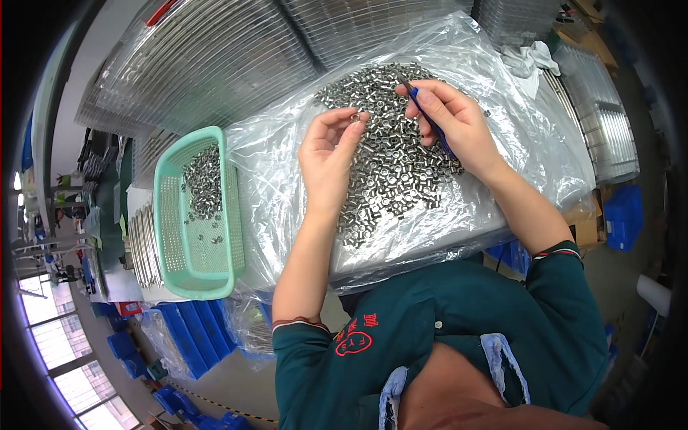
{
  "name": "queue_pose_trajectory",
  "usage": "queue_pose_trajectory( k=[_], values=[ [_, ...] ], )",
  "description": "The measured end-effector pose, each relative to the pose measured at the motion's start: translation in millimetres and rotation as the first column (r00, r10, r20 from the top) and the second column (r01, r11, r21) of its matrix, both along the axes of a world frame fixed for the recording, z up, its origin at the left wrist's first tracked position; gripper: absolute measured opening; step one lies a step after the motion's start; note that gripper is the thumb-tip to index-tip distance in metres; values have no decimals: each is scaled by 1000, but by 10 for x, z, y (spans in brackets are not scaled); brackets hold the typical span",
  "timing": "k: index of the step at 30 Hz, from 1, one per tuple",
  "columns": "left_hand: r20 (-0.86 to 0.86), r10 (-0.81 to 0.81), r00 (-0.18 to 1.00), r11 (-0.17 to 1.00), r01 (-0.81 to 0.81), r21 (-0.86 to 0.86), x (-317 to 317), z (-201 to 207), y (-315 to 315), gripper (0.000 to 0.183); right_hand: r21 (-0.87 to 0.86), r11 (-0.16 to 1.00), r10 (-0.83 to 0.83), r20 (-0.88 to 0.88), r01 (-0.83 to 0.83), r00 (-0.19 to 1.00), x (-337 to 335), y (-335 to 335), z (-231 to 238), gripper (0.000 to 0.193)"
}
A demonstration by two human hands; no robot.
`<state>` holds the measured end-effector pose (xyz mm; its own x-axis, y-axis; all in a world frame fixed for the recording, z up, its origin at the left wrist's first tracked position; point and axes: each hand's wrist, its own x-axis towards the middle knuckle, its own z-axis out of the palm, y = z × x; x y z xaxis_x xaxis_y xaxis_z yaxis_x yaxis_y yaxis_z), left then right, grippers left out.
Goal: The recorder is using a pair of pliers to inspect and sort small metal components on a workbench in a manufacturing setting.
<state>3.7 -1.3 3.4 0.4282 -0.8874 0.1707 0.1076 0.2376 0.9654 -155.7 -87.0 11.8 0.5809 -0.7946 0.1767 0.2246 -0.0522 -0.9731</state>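
Two bare hands show in the head view, above a heap of small shiny metal pieces point(401, 172) spread on a clear plastic sheet point(269, 186). The left hand point(326, 154) has its thumb and fingertips together, pinching one small metal piece point(355, 117) just over the heap's left side. The right hand point(462, 129) is closed around a blue-handled tool point(432, 118), its dark narrow tip pointing up and to the left, apart from the pinched piece. Whether the tool's tip is open or shut is too small to tell. To the left stands a pale green basket point(236, 244) with more metal pieces point(204, 183) inside, mostly toward its far end.

The pinched piece should be light, stiff and hard to crush, though its smooth metal could slip between the fingertips. Its outer edge seems the best hold, thumb against forefinger, leaving the rest uncovered. The tool looks rigid and is best held by its blue handle, away from the tip.
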Motion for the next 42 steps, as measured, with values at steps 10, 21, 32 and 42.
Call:
queue_pose_trajectory(
  k=[10,21,32,42],
  values=[
    [-446,-223,867,946,303,117,78,15,12,21,471,850,158,199,-236,967,-13,-2,53,31],
    [-401,-205,893,949,281,140,64,40,22,26,565,770,282,112,-294,953,19,61,5,29],
    [430,43,902,998,-23,-51,-75,36,37,41,522,814,292,11,-255,956,57,111,30,22],
    [516,129,847,990,-83,-111,-147,-3,34,44,606,735,315,92,-305,945,52,72,-52,20]
  ],
)
